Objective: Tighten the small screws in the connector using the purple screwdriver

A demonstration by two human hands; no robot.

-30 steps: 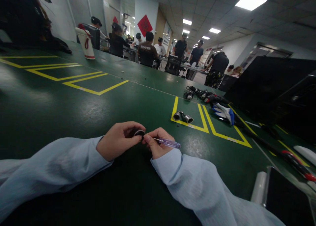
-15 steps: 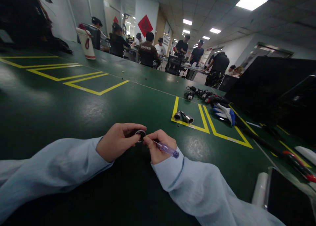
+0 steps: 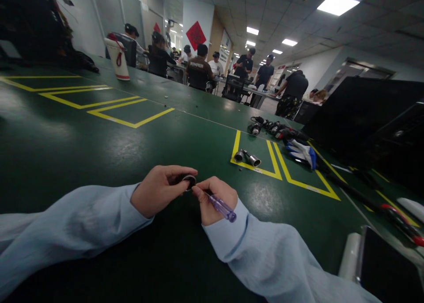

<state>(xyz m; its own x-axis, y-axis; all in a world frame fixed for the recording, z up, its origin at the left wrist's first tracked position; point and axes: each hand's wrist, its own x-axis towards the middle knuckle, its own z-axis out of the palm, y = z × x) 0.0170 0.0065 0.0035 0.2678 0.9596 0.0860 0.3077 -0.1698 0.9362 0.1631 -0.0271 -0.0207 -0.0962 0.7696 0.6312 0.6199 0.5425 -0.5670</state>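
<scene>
My left hand (image 3: 162, 190) pinches a round metal part (image 3: 190, 182) with a dark inside, thumb at its near rim and fingers along its far side. Close against it, my right hand (image 3: 217, 199) is closed on a screwdriver (image 3: 224, 207) with a clear purple handle. The handle slants down across the palm, and the thin shaft runs between thumb and fingers toward the metal part. Fingers hide the screwdriver's tip, so I cannot tell whether it touches the part. Both hands are just above the green table (image 3: 132, 153).
Metal cylindrical parts (image 3: 253, 160) lie in a yellow-taped square to the right. Behind them are cabled metal parts (image 3: 256, 128) and a white-blue glove (image 3: 302, 153). A white cup (image 3: 117, 60) stands far left; a dark-screened device (image 3: 387, 267) is near right. Several people sit or stand beyond the table.
The screwdriver handle has tilted further downward in my right hand, its end shifting slightly left. My left hand keeps its hold on the metal part.
</scene>
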